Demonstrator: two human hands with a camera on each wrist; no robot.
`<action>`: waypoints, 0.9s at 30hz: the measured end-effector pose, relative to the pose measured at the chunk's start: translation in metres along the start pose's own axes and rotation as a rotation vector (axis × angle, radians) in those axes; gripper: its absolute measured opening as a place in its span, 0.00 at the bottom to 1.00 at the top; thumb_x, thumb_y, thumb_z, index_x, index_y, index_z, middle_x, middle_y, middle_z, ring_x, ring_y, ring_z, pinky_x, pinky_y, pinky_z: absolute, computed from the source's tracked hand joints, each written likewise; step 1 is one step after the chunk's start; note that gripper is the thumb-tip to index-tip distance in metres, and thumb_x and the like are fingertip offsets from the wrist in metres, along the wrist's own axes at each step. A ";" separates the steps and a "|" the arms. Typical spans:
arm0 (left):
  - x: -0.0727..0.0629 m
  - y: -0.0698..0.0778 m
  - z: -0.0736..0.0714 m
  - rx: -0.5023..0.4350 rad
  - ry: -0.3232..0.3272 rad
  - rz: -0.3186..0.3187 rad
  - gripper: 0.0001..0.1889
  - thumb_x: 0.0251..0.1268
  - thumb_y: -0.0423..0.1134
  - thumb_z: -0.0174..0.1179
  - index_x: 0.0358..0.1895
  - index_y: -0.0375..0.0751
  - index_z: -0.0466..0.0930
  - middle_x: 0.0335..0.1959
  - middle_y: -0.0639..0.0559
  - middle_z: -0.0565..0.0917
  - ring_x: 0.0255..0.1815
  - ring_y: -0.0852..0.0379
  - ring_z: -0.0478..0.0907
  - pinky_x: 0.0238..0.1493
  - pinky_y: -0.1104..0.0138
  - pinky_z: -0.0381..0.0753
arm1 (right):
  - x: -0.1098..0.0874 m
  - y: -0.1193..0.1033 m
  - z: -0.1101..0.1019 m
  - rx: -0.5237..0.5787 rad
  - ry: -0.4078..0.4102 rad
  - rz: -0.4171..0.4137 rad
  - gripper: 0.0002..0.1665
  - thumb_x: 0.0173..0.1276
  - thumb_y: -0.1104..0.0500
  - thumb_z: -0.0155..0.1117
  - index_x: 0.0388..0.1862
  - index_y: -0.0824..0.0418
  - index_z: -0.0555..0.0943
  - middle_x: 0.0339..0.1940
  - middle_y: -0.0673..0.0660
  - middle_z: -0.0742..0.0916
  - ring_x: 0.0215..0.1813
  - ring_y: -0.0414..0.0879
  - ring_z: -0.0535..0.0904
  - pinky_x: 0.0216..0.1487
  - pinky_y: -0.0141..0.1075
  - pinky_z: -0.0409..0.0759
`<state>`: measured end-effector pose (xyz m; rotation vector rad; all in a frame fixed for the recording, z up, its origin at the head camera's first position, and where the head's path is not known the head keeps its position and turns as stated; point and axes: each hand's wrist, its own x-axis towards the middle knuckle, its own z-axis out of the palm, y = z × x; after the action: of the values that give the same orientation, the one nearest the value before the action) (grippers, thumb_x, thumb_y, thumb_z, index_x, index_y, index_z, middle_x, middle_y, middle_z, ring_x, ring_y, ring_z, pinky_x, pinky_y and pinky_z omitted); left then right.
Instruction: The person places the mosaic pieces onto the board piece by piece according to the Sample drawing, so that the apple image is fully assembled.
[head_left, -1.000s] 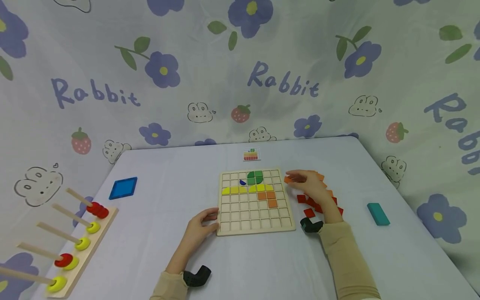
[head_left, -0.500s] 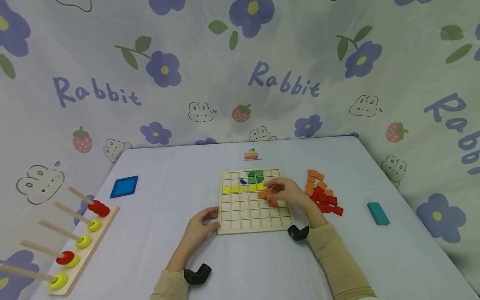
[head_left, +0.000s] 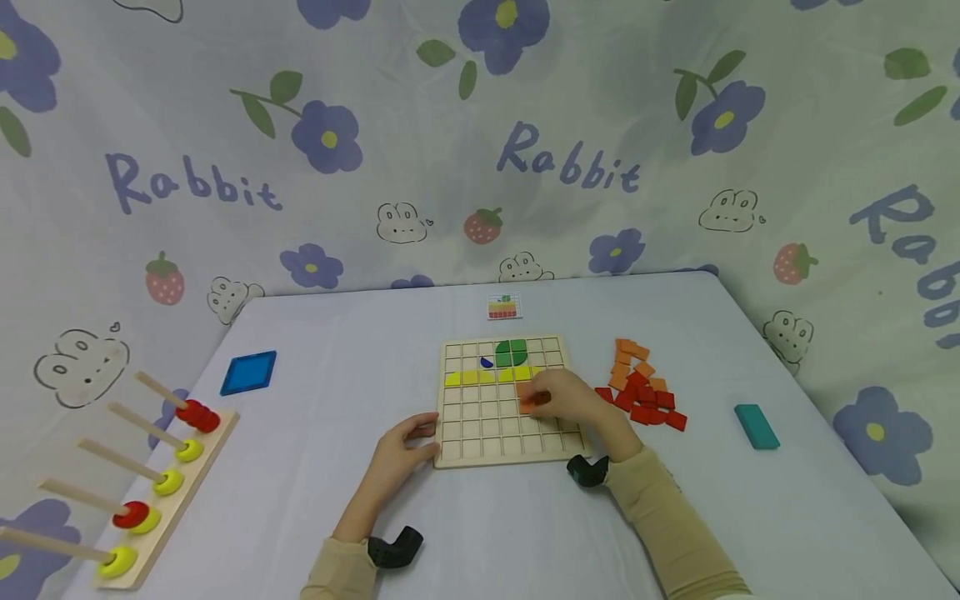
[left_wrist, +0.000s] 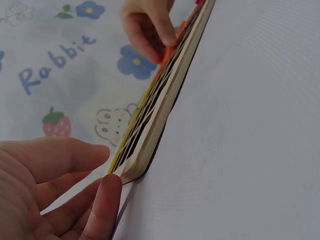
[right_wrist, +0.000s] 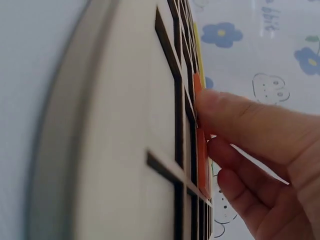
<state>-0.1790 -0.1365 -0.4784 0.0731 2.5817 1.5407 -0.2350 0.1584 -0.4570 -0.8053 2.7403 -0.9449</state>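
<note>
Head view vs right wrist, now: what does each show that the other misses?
Only head: left hand, ring stacker, blue tray, picture card, loose red and orange tiles, teal block, green pieces.

Only right wrist: a close, low look across the board, dark sides of its grid walls showing.

Both: the board, right hand at an orange tile, flower-print backdrop.

blue tray, left | ring stand, near left | teal block, right | printed backdrop, behind

The right grip touches an orange tile on a gridded board whose left edge the left grip touches.
</note>
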 end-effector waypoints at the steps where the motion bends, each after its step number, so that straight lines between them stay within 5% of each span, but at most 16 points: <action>1: 0.000 0.000 0.000 0.001 0.000 0.001 0.23 0.51 0.30 0.64 0.55 0.40 0.76 0.46 0.49 0.81 0.50 0.52 0.76 0.41 0.68 0.77 | 0.000 -0.001 0.000 -0.033 -0.003 -0.006 0.10 0.55 0.59 0.70 0.37 0.58 0.86 0.36 0.49 0.84 0.39 0.42 0.76 0.44 0.34 0.78; 9: 0.001 0.000 0.001 -0.001 -0.002 0.011 0.23 0.51 0.30 0.64 0.54 0.40 0.77 0.47 0.48 0.81 0.51 0.50 0.76 0.41 0.67 0.77 | -0.001 0.001 0.003 -0.098 0.000 0.008 0.09 0.54 0.56 0.71 0.36 0.54 0.88 0.41 0.51 0.83 0.46 0.46 0.73 0.49 0.39 0.76; 15: 0.000 0.000 0.001 0.004 0.001 0.006 0.23 0.52 0.31 0.64 0.55 0.40 0.77 0.47 0.49 0.81 0.50 0.51 0.76 0.42 0.67 0.77 | -0.006 0.009 -0.015 0.049 0.062 0.030 0.11 0.54 0.57 0.71 0.38 0.55 0.86 0.40 0.51 0.81 0.45 0.48 0.73 0.47 0.42 0.75; 27: -0.001 0.000 0.000 0.012 0.003 -0.003 0.23 0.52 0.31 0.64 0.55 0.42 0.77 0.45 0.51 0.81 0.50 0.53 0.76 0.41 0.70 0.77 | -0.074 0.083 -0.071 0.234 0.353 0.340 0.21 0.60 0.54 0.66 0.51 0.61 0.80 0.52 0.63 0.79 0.44 0.53 0.72 0.41 0.38 0.75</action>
<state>-0.1779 -0.1364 -0.4781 0.0680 2.5922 1.5250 -0.2301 0.2904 -0.4541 -0.1344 2.8337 -1.3993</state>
